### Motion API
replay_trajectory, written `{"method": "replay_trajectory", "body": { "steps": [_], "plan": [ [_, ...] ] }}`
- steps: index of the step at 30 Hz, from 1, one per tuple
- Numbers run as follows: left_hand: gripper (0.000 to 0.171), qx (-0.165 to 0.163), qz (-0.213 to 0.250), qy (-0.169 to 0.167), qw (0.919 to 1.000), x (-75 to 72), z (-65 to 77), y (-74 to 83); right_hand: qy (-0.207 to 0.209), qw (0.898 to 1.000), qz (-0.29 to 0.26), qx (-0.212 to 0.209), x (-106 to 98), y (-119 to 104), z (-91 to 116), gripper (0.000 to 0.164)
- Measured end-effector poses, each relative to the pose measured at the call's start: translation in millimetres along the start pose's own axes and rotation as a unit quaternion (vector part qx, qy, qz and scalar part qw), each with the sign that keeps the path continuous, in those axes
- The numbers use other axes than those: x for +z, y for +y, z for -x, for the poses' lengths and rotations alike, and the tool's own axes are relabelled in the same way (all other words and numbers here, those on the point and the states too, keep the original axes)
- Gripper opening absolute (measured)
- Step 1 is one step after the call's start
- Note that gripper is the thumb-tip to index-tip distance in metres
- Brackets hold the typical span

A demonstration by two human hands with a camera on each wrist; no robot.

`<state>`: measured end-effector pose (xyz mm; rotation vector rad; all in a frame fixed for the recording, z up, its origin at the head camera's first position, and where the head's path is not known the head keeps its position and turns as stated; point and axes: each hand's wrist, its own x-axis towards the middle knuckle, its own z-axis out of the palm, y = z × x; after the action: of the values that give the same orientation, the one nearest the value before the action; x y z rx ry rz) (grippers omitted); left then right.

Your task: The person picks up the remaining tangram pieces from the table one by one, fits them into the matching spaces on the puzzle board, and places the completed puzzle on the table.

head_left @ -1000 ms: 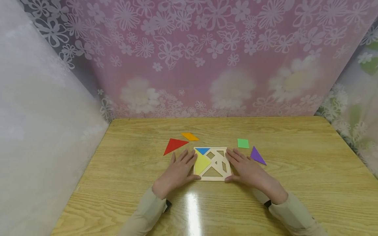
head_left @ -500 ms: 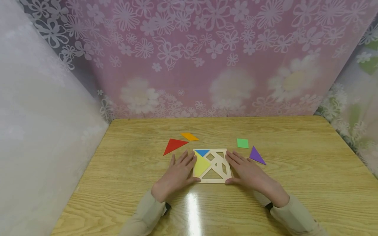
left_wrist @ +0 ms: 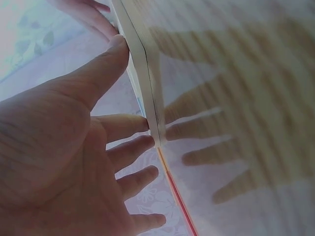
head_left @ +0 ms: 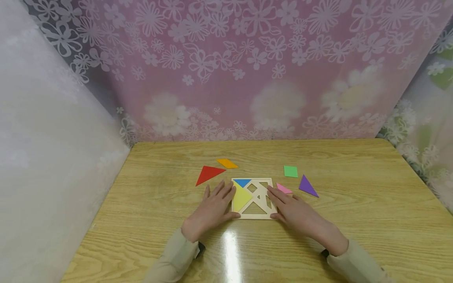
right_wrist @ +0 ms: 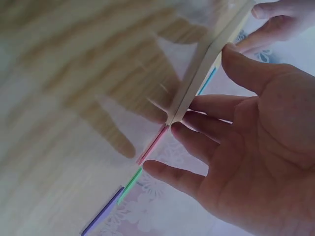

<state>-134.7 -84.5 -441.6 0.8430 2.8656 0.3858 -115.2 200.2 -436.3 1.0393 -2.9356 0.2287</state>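
A wooden tangram tray (head_left: 255, 216) lies on the table between both hands. A yellow triangle (head_left: 241, 197) and a blue triangle (head_left: 242, 182) sit in its left recesses; other recesses show bare. My left hand (head_left: 211, 210) rests along the tray's left side, fingers spread and fairly straight, thumb at the near corner. On the opposite side, my right hand (head_left: 299, 214) touches the right edge, its fingertips over the rim and thumb low at the corner. Just beyond those fingers lies a pink piece (head_left: 284, 188), partly hidden by the hand. Both wrist views show fingers against the tray's side.
Left of the tray's far side lie a red triangle (head_left: 209, 175) and an orange parallelogram (head_left: 227, 163). A green square (head_left: 291, 171) and a purple triangle (head_left: 308, 186) are at the right. Floral curtains (head_left: 219, 98) border the wooden table (head_left: 159, 228).
The tray first slid slightly towards me with both hands on it. My right fingers then shifted left onto its rim, and the pink piece came into view beside them.
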Motion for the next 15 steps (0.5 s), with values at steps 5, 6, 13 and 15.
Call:
{"method": "replay_trajectory", "body": {
  "steps": [5,6,13,15],
  "plan": [
    [0.081,0.001,0.002,-0.003,1.0,-1.8,-0.2,-0.2,0.003,1.0,0.009,-0.002,0,1,0,0.064],
    [0.081,0.002,0.004,-0.003,1.0,-2.1,-0.5,-0.5,0.001,1.0,0.009,-0.001,0,1,0,0.064],
    [0.073,-0.002,0.019,0.016,0.9997,-5.6,-7.3,-12.0,-0.001,1.0,0.005,-0.006,-1,2,-1,0.065],
    [0.068,-0.01,0.034,0.029,0.9989,-9.8,-9.5,-18.1,-0.001,1.0,0.002,-0.008,0,3,-1,0.065]
  ]
}}
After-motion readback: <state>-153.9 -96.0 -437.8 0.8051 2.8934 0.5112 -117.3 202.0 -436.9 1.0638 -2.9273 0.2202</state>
